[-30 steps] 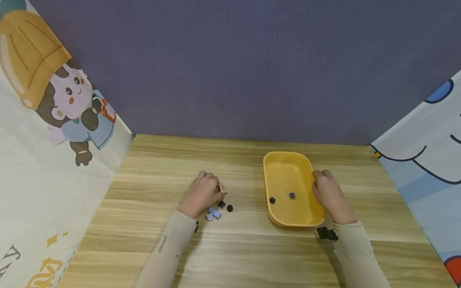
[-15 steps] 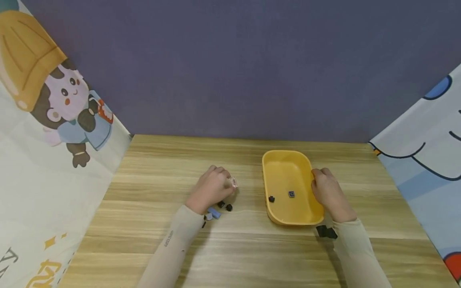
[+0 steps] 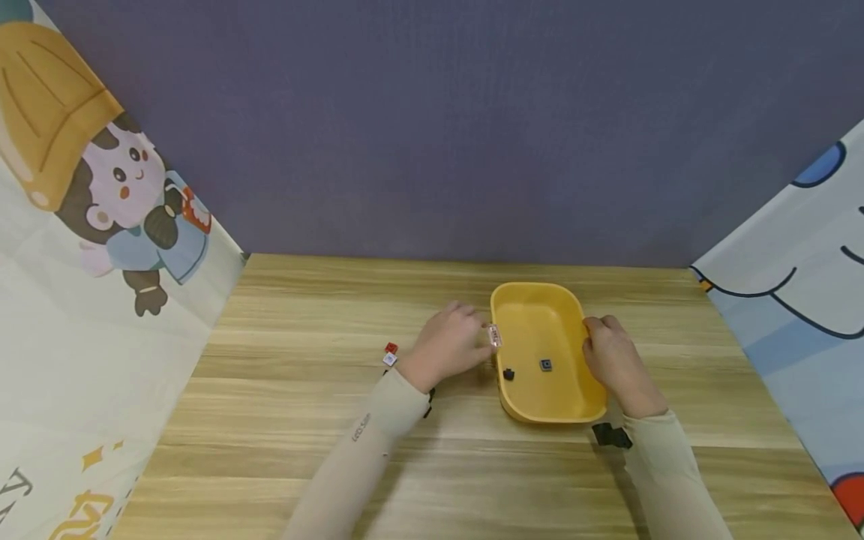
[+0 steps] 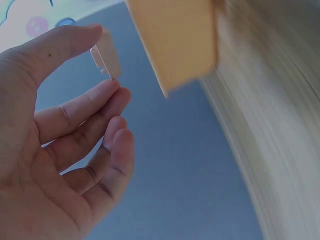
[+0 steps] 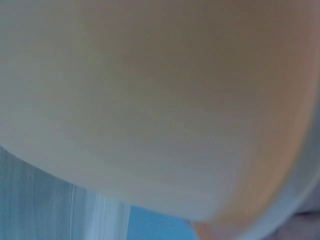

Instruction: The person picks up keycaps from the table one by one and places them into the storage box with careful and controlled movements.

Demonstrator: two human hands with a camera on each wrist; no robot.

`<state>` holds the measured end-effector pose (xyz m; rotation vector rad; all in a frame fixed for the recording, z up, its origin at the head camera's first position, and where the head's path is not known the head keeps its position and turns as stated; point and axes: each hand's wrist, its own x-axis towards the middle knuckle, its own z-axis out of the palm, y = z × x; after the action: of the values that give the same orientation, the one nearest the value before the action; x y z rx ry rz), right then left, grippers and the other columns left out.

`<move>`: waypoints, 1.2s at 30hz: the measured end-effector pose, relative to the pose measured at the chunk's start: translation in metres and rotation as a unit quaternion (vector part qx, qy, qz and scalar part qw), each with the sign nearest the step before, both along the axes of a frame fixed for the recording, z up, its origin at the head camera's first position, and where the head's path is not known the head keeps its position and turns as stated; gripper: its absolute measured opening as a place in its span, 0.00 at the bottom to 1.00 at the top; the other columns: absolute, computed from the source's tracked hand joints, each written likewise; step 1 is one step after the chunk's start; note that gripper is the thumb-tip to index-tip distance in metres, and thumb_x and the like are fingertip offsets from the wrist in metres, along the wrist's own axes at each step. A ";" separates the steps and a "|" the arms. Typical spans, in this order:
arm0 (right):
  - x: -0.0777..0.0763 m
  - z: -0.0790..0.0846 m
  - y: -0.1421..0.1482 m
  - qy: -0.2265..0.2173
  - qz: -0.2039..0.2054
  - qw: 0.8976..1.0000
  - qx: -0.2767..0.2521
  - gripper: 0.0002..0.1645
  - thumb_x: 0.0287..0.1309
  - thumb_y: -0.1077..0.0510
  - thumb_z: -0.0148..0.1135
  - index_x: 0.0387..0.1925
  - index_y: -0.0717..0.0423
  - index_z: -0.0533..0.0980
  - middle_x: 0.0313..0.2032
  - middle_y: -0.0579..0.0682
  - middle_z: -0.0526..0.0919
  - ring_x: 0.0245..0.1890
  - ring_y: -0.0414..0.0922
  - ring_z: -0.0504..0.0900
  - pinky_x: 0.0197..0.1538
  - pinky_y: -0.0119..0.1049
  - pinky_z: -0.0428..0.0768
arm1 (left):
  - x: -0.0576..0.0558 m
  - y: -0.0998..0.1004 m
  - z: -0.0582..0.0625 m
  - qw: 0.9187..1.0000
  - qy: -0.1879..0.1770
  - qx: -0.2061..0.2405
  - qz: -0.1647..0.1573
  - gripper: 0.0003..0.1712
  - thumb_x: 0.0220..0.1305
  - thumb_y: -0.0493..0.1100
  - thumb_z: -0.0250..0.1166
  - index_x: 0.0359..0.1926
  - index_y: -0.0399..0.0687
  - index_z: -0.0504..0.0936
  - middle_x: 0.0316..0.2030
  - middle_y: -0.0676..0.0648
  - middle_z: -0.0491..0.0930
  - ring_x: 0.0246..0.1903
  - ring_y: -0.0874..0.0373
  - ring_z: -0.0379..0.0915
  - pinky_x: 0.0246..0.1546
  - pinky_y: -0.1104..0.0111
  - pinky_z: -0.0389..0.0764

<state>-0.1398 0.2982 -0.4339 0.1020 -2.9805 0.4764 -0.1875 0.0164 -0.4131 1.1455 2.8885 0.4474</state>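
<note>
Between thumb and fingertips, my left hand (image 3: 448, 343) pinches a small flat pale-pink piece (image 3: 495, 335) with dark printed marks. It overlaps the left rim of a yellow plastic bin (image 3: 540, 322) in the head view. Seen from the left wrist, the pale piece (image 4: 109, 56) is edge-on, with small prongs on one side, and the bin (image 4: 180, 40) is close beside it. My right hand (image 3: 617, 364) grips the bin's right rim. Inside the bin lie a small black piece (image 3: 508, 374) and a small grey-blue square piece (image 3: 546, 365). The right wrist view is mostly blocked by a blurred pale surface.
Left of my left wrist, a small red piece (image 3: 391, 348) and a white one (image 3: 390, 359) lie on the wooden table (image 3: 283, 360). My left forearm hides other small pieces. A black object (image 3: 612, 436) shows beside my right wrist. A dark wall (image 3: 432, 135) stands behind the table.
My left hand has moved right with the pale-pink piece, from above the loose pieces to the bin's left rim. The red and white pieces have come into view. My right hand keeps its grip.
</note>
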 end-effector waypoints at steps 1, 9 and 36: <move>0.000 0.000 0.000 0.000 -0.001 1.000 0.000 0.18 0.61 0.73 0.56 0.52 0.81 0.71 0.41 0.73 0.73 0.40 0.65 0.76 0.41 0.58 0.79 | 0.001 0.007 0.001 1.000 0.002 -0.004 -0.005 0.26 0.64 0.57 0.68 0.54 0.45 0.84 0.55 0.47 0.81 0.61 0.50 0.71 0.70 0.58 0.60; 0.001 0.001 -0.001 0.009 0.002 1.000 0.002 0.18 0.60 0.74 0.56 0.51 0.81 0.71 0.42 0.74 0.73 0.41 0.67 0.77 0.42 0.58 0.80 | 0.009 0.048 -0.002 0.999 0.005 -0.034 -0.038 0.24 0.64 0.60 0.67 0.51 0.49 0.85 0.49 0.52 0.81 0.50 0.55 0.73 0.58 0.65 0.70; 0.001 -0.002 0.001 0.012 0.000 1.000 -0.005 0.17 0.61 0.74 0.56 0.51 0.81 0.72 0.41 0.74 0.74 0.39 0.64 0.77 0.40 0.57 0.80 | 0.017 0.062 -0.006 0.998 0.009 -0.041 -0.041 0.33 0.63 0.66 0.66 0.59 0.50 0.82 0.56 0.51 0.79 0.52 0.56 0.71 0.52 0.66 0.76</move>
<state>-0.1387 0.2989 -0.4357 0.1056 -2.9553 0.4869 -0.1706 0.0783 -0.4195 1.2575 2.8321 0.3162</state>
